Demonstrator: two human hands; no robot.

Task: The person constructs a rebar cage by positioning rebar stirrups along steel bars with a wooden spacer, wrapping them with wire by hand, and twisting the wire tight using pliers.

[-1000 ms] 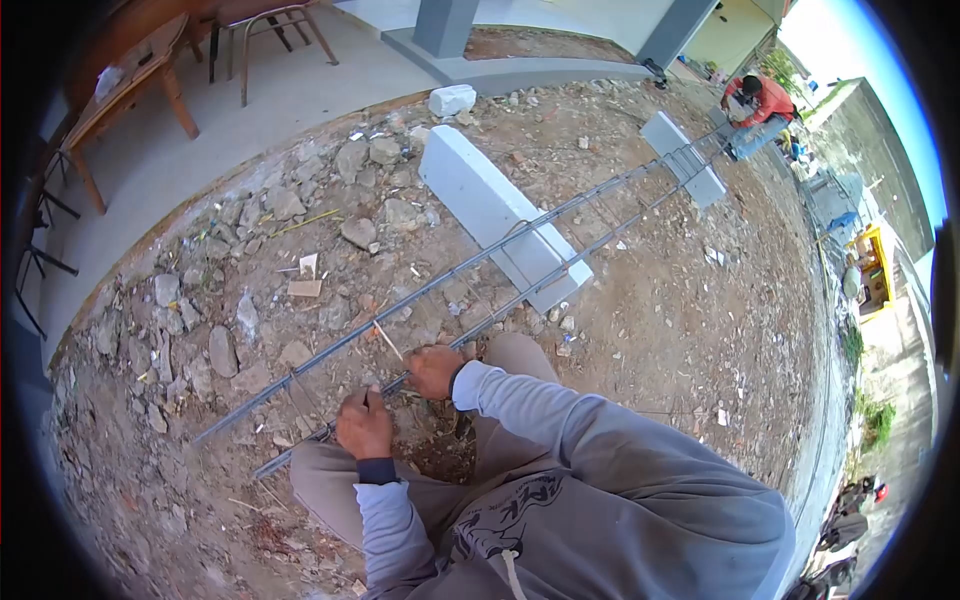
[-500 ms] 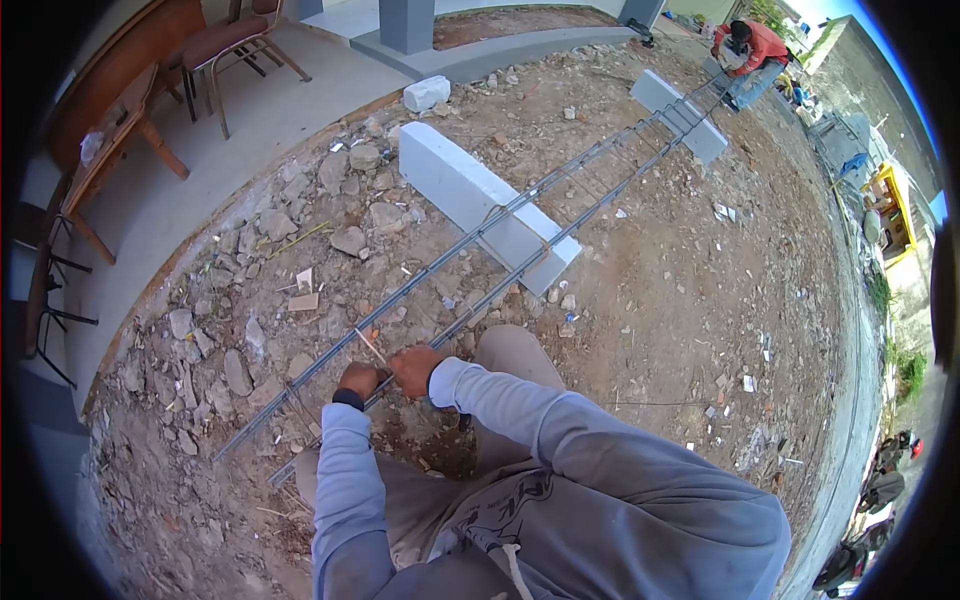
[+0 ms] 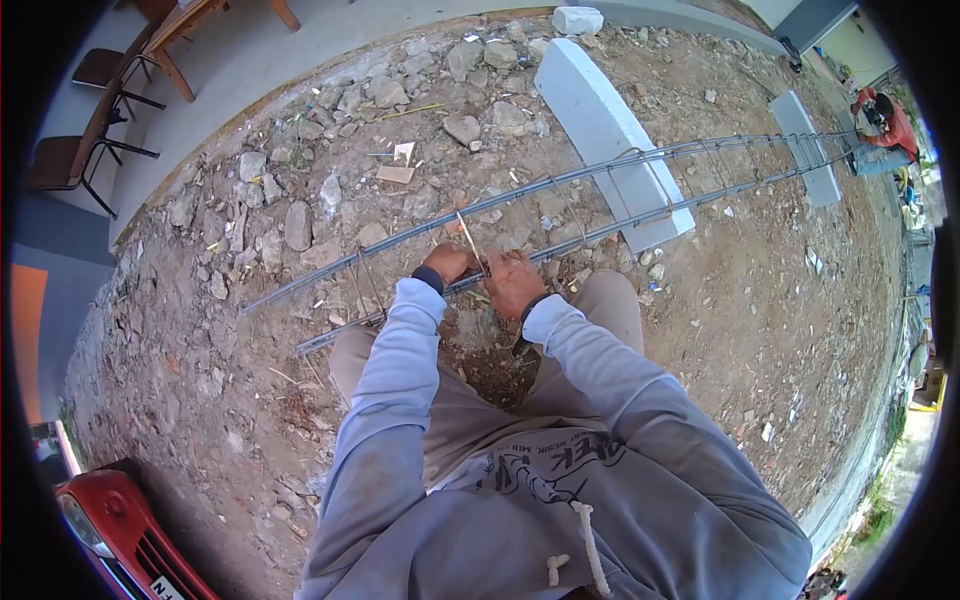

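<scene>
A long frame of steel bars (image 3: 400,247) with wire stirrups runs from near my knees toward the upper right, across a pale block (image 3: 615,140). My left hand (image 3: 450,262) is closed at the nearer bar; what its fingers hold is hidden. Right beside it, my right hand (image 3: 513,283) is closed at the same bar, its fingertips also hidden. A thin light-coloured stick (image 3: 468,236) slants up from between the hands toward the farther bar. One stirrup (image 3: 370,285) crosses the bars left of my hands.
At the far right another person (image 3: 885,130) crouches by the frame's end, beyond a second pale block (image 3: 806,150). Rubble stones (image 3: 298,226) lie left. Chairs (image 3: 85,155) stand upper left, a red car (image 3: 140,535) lower left, a white block (image 3: 577,19) at the top.
The view has turned, so the frame lies flatter and a red car shows lower left. My left hand has moved along the bar to sit close beside my right hand.
</scene>
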